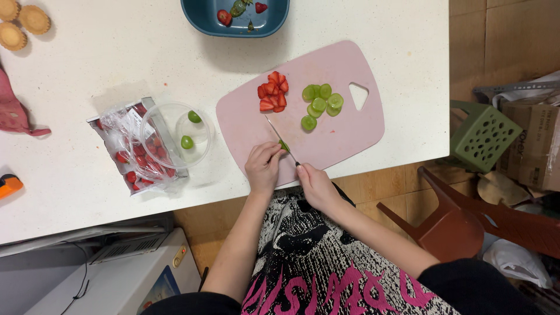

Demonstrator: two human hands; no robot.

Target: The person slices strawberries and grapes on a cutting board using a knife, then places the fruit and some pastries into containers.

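My left hand (263, 168) pins a grape (284, 144) near the cutting board (350, 137)'s near edge, my right hand (313, 182) grips the knife (279, 137); cut strawberries (272, 91) and grape halves (321, 104) lie done, two grapes left in the clear bowl (175, 133)

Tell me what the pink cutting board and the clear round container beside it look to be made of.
Cutting board: likely plastic, judging by its even pastel pink, matte face, rounded corners and moulded triangular hole. Clear round container: probably thin transparent plastic, since the grapes inside and the white table show through and its rim catches light; glass cannot be ruled out.
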